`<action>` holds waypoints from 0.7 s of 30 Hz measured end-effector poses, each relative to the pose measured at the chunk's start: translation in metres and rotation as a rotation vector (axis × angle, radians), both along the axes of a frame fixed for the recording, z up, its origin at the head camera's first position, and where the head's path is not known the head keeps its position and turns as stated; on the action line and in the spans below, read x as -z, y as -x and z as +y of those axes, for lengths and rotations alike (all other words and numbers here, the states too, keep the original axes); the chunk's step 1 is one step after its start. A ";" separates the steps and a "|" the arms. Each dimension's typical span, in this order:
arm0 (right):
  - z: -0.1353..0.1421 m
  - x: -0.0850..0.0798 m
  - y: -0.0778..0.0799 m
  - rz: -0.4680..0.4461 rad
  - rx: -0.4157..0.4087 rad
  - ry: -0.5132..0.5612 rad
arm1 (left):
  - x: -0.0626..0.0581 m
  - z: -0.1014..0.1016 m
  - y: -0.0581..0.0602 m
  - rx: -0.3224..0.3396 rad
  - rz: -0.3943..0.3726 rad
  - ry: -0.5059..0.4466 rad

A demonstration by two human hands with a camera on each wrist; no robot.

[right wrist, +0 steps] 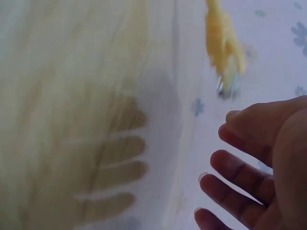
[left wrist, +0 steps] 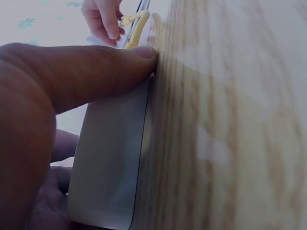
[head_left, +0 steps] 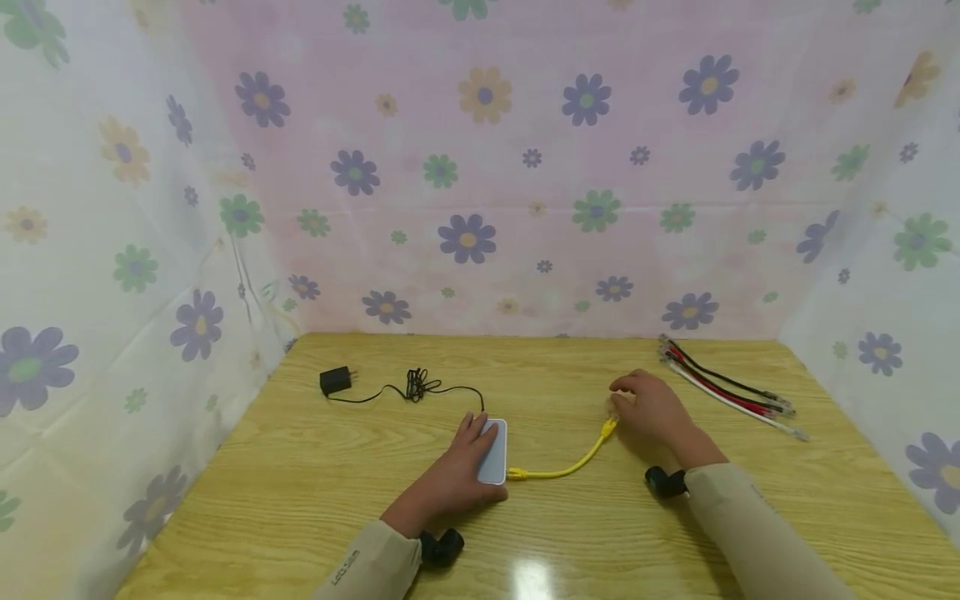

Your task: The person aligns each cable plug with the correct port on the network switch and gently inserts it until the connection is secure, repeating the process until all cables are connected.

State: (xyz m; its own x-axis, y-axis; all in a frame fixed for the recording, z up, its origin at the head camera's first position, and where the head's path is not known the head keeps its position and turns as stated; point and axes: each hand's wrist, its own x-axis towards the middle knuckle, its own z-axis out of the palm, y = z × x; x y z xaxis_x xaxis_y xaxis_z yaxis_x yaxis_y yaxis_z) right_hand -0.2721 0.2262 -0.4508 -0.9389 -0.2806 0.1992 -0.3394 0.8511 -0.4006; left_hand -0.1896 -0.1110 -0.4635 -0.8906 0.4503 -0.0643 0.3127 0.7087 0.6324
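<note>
A small flat white box with a grey top lies on the table, and my left hand grips it. The left wrist view shows the thumb across one end of the box, with other fingers on its far side. A yellow network cable runs from the box's right side, its near plug at the box edge. At the cable's other end, the clear plug is raised and free. My right hand is just beside that plug, apart from it, fingers loosely spread and holding nothing in the right wrist view.
A black power adapter lies at the back left; its thin cord, partly bundled, leads to the top of the box. Several black, red and white network cables lie at the back right. Flowered cloth encloses the wooden table behind and at both sides.
</note>
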 end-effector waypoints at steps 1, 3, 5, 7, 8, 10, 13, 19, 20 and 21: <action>0.002 0.000 0.001 -0.011 0.011 -0.002 | 0.000 0.000 0.000 0.000 0.000 0.001; 0.006 0.000 0.004 -0.035 0.036 -0.019 | -0.001 0.000 0.000 0.003 0.000 0.000; 0.011 0.000 0.006 -0.051 0.057 -0.037 | -0.001 0.000 -0.001 0.005 -0.001 0.001; 0.015 0.000 0.009 -0.049 0.070 -0.055 | -0.002 -0.001 -0.001 0.009 -0.002 0.001; 0.017 0.001 0.011 -0.051 0.076 -0.063 | -0.002 0.000 -0.001 0.010 -0.001 0.003; 0.022 0.002 0.014 -0.048 0.083 -0.069 | -0.003 0.000 -0.001 0.011 0.000 0.005; 0.028 0.003 0.018 -0.038 0.081 -0.082 | -0.002 0.000 0.000 0.012 -0.001 0.003; 0.040 0.003 0.021 -0.039 0.100 -0.114 | 0.000 -0.002 -0.001 0.021 0.004 -0.002; 0.041 0.002 0.022 -0.045 0.104 -0.114 | 0.001 -0.002 -0.001 0.023 0.007 0.000; 0.043 0.002 0.022 -0.052 0.105 -0.114 | 0.001 -0.002 -0.001 0.025 0.009 0.001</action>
State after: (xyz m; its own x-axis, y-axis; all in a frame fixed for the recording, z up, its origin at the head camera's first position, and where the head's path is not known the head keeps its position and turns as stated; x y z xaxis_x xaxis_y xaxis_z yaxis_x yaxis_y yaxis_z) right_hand -0.2940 0.2692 -0.4529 -0.9726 -0.1979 0.1217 -0.2269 0.9218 -0.3143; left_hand -0.1889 -0.1133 -0.4644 -0.8797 0.4722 -0.0565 0.3361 0.7012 0.6288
